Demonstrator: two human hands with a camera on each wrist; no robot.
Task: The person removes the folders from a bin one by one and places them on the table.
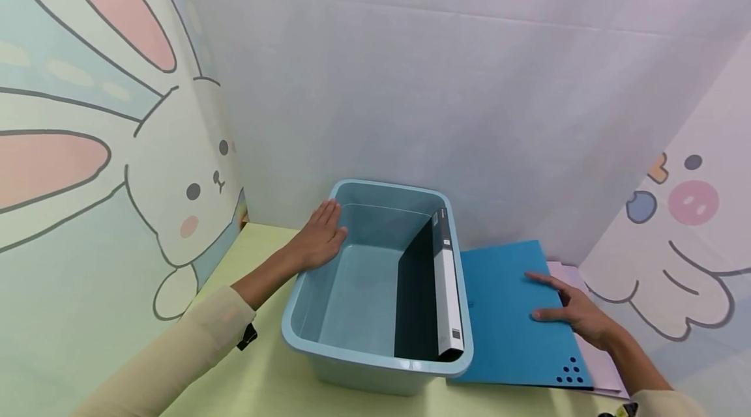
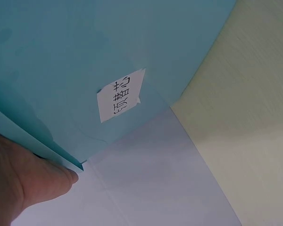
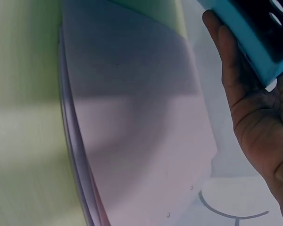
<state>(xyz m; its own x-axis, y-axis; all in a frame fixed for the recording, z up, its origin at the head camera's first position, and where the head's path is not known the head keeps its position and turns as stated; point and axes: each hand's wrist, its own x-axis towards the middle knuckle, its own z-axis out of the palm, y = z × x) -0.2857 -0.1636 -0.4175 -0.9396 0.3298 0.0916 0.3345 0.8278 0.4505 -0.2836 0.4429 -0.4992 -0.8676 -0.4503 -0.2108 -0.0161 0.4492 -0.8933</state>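
Two hands at a tub and a file, seen from the head and both wrists; places are given relative to the tub. A pale grey backdrop hangs behind the tub, flanked by printed panels, the left panel bearing a white rabbit and the right panel another cartoon figure. A pale yellow-green table extends beneath the tub. The tub itself is light blue, deep and rectangular with rounded corners. The blue file lies immediately to the right of the tub, its near corner marked by a cluster of dark dots. Pale pink folders, stacked in layers, lie farther right of the tub, partly beneath the blue file. A black file with a partly white spine stands on edge inside the tub, along its right wall. The left hand rests on the tub's left rim, fingers straight and close together. The right hand, to the right of the tub, holds the blue file by its far side edge, index finger and thumb spread on its upper face. A white paper label with handwritten characters adheres to the tub's outer wall.
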